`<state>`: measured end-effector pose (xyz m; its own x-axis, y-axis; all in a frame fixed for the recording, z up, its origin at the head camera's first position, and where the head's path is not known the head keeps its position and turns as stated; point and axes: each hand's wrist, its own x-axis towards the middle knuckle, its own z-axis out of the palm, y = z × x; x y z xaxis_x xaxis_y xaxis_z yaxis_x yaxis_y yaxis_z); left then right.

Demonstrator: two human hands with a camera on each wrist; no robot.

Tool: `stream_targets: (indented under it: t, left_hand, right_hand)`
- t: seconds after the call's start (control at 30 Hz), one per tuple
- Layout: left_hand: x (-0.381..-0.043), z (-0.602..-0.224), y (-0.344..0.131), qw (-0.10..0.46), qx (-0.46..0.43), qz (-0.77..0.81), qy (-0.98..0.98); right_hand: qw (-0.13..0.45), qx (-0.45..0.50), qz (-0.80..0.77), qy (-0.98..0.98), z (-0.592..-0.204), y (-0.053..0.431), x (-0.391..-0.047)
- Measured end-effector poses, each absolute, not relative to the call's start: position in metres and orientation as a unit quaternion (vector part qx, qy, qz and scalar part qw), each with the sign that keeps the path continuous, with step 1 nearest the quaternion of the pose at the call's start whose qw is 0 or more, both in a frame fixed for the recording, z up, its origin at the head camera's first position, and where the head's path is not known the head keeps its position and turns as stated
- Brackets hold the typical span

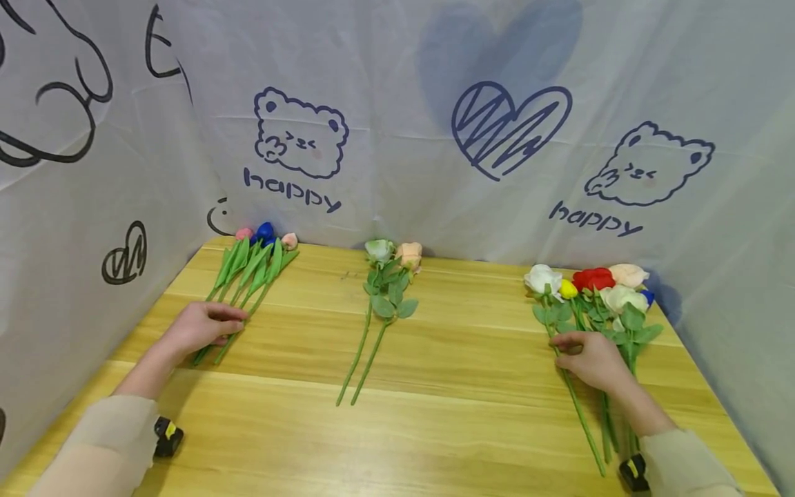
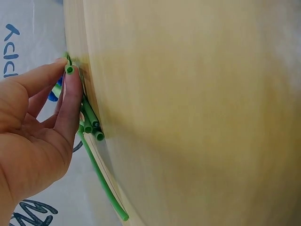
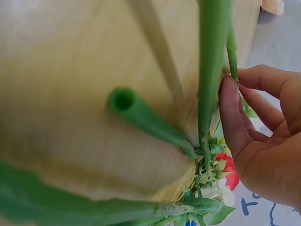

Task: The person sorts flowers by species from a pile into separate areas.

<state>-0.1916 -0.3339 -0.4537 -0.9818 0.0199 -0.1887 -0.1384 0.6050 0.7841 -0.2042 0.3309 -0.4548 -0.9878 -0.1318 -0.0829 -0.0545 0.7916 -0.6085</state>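
A bunch of tulips [image 1: 254, 266] with pink and blue heads lies at the table's far left. My left hand [image 1: 231, 323] rests over their green stems, and in the left wrist view its thumb and forefinger [image 2: 68, 70] pinch the cut end of one tulip stem [image 2: 69, 69]. Other stem ends [image 2: 92, 123] lie just below. At the far right lies a heap of roses [image 1: 596, 290], white, red, yellow and cream. My right hand [image 1: 564, 343] sits on their stems; its thumb [image 3: 230, 113] presses against a green rose stem [image 3: 211, 70] with the fingers curled behind it.
Two roses [image 1: 391, 259], one pale green and one peach, lie side by side mid-table with stems toward me. The wooden table [image 1: 459, 414] is walled by a white cloth [image 1: 397, 103] printed with bears and hearts, at the back and on both sides.
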Motion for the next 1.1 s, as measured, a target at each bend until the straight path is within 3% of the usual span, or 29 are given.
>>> stream_targets:
  t: [0.37,0.57,0.83,1.1]
  left_hand:
    - [-0.192,-0.451,-0.331,0.084,-0.037,0.437,0.895]
    - [-0.192,-0.451,-0.328,0.076,-0.036,0.423,0.902]
    - [-0.190,-0.444,-0.320,0.052,-0.037,0.410,0.910]
    - [-0.187,-0.427,-0.288,-0.024,-0.013,0.396,0.918]
  right_hand:
    - [0.113,-0.035,-0.364,0.924,-0.449,0.332,-0.202]
    - [0.114,-0.036,-0.392,0.912,-0.448,0.331,-0.198]
    - [0.056,-0.037,-0.430,0.900,-0.445,0.326,-0.193]
    - [-0.032,-0.023,-0.478,0.877,-0.439,0.310,-0.189]
